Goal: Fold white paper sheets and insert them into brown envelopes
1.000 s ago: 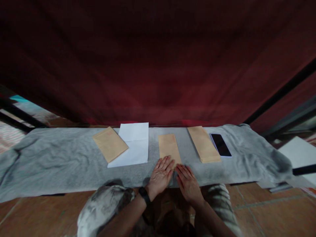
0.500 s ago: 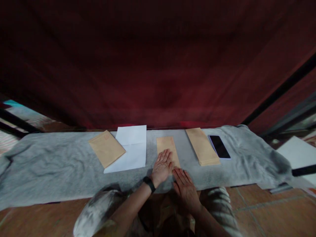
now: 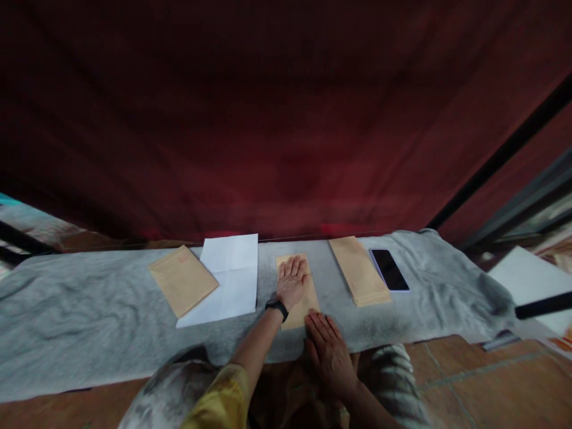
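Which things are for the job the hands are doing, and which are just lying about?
For the job:
- middle brown envelope, under the left hand, right hand at its near edge
- probably the left envelope, white paper and right brown bundle

Seemingly just lying about:
- phone
- black wristband, worn, not used

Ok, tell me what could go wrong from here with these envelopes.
The left hand lies flat on the middle envelope, which rests on a soft grey cloth; uneven pressure might crease it or make it slip.
The left envelope overlaps the white sheet, so pulling either could drag the other.
The phone lies close beside the right envelope and might get nudged.
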`<state>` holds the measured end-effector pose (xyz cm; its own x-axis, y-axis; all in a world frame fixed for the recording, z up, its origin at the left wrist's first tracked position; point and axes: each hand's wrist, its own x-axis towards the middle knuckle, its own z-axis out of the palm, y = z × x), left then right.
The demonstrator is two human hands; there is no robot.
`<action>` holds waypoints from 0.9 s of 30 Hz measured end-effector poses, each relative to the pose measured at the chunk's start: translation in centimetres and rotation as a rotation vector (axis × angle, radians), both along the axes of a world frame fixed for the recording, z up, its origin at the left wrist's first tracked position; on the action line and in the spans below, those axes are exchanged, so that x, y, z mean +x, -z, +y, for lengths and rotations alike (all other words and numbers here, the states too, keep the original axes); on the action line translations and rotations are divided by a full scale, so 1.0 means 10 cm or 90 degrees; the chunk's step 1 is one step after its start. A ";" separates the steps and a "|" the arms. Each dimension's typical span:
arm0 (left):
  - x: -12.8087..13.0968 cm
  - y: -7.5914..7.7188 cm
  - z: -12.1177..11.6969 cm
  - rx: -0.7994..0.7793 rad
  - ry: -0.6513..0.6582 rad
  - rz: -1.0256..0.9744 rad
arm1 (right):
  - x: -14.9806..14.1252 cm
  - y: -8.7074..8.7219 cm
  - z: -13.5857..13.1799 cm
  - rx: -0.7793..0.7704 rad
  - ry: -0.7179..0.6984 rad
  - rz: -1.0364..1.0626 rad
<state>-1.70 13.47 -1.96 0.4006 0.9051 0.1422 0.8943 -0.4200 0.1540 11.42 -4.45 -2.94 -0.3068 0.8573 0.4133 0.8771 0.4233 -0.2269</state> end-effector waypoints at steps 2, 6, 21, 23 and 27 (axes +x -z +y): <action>-0.04 0.01 -0.07 0.014 0.021 -0.003 | -0.01 0.00 0.00 0.008 0.006 0.010; -0.17 0.04 -0.38 0.043 0.084 -0.010 | -0.03 0.01 0.00 0.017 0.012 0.017; -0.64 -0.07 -1.60 0.025 0.162 0.047 | -0.05 0.06 -0.02 0.045 0.022 0.033; -0.64 -0.07 -1.66 0.034 0.167 0.049 | -0.05 0.06 -0.02 0.050 0.022 0.027; -0.61 -0.05 -1.69 0.042 0.160 0.058 | -0.03 0.09 -0.04 0.045 0.020 0.003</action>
<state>-7.76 -3.47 -1.44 0.6251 0.7659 0.1507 0.7699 -0.6368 0.0428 11.08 -4.82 -3.82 -0.2782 0.8353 0.4743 0.8892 0.4107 -0.2017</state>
